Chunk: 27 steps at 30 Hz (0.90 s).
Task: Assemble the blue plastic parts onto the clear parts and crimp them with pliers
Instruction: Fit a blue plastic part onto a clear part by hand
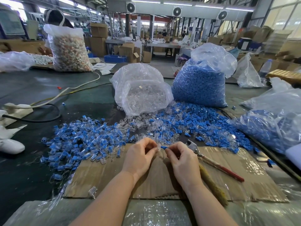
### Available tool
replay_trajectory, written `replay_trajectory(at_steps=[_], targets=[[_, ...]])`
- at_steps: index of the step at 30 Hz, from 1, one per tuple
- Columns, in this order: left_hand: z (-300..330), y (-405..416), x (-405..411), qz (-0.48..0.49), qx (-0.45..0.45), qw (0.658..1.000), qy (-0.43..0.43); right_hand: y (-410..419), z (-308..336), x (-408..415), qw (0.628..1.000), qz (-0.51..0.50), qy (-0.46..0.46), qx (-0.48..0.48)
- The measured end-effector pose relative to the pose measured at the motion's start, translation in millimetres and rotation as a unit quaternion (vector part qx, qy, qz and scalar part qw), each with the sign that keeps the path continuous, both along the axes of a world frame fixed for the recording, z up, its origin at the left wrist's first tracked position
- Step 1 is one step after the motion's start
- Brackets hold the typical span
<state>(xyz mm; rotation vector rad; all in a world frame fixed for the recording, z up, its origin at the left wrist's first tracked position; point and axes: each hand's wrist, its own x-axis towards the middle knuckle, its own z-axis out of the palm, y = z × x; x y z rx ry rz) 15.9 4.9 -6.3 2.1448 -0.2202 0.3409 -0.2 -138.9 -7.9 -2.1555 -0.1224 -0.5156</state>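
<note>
**Big done pile, way bigger pile still to go**

Left hand pinches a clear part at its fingertips, right hand pinches a blue part, and the two pieces meet tip to tip over the cardboard sheet. Looks like the blue one is just going in, not seated yet as far as I can tell. The pliers lie untouched on the cardboard just right of the right hand, so crimping comes after. A heap of finished pieces sits to the left, so plenty is done. Still, loose blue parts are spread ahead, and the bag of clear parts and the bag of blue parts both look pretty full.
</note>
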Motion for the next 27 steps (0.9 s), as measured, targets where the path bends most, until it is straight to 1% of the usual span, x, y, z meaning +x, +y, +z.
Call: replay_trajectory(at_steps=[5,11,16,22,27], targets=[[1.6,-0.9,-1.9,-0.012,-0.009,1.0,0.015,0.6,0.2,-0.9,0.999,0.0,0.007,-0.043],[3.2,-0.8,-4.8,-0.03,-0.009,0.999,0.024,2.6,0.2,-3.1,0.997,-0.007,0.005,-0.074],[4.2,-0.6,-5.6,-0.047,-0.007,0.998,0.033,2.8,0.3,-3.5,0.995,0.005,0.01,-0.095],[5.8,-0.2,-6.3,-0.063,-0.048,0.996,0.051,1.9,1.1,-2.6,0.996,0.014,0.015,-0.088],[5.8,0.4,-5.3,-0.06,-0.027,0.997,0.05,1.5,0.5,-2.6,0.996,0.021,0.008,-0.082]])
